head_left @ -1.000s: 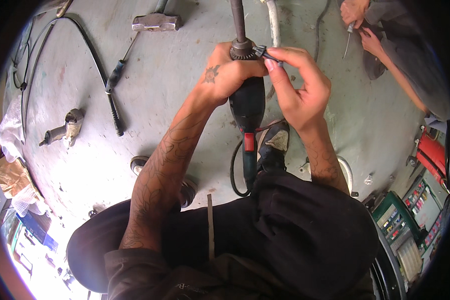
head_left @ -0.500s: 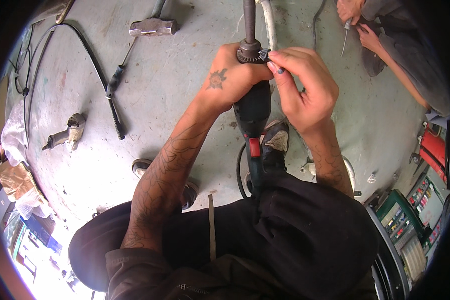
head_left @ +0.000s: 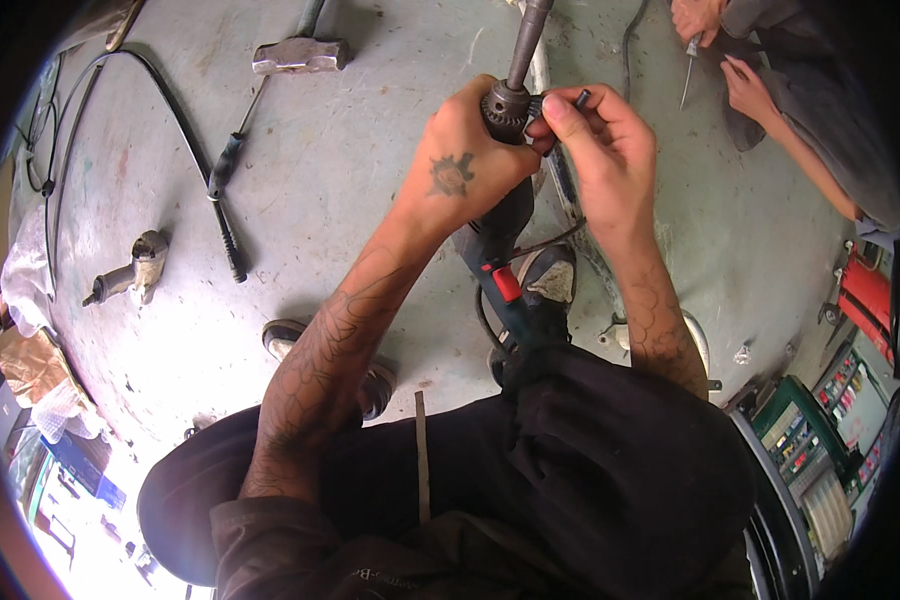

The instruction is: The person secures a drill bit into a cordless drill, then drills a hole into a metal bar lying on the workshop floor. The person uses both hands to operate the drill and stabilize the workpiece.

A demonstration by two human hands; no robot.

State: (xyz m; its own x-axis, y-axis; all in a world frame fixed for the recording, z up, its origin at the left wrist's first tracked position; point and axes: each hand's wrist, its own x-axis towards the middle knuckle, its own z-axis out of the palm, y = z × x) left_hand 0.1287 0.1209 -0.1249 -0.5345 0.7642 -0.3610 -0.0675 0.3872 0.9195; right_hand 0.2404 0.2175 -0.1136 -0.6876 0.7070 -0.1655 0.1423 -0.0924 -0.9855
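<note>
While in the head view the left hand (head_left: 467,150) is wrapped around the electric drill (head_left: 507,222), just behind its toothed chuck (head_left: 506,104), the right hand (head_left: 612,145) pinches a chuck key (head_left: 535,107) beside this chuck; whether they mesh, I cannot tell. The drill is tilted, its handle (head_left: 521,322) near the right trouser leg (head_left: 630,450). A sledgehammer (head_left: 300,56) lies on the floor (head_left: 340,170).

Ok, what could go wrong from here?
The key, held at the chuck by the right hand, could slip and scrape the left hand, wrapped close by.

The drill has its red switch exposed, so it might get knocked; I can't tell whether there is power, but a start could spin the chuck beside that hand.
</note>
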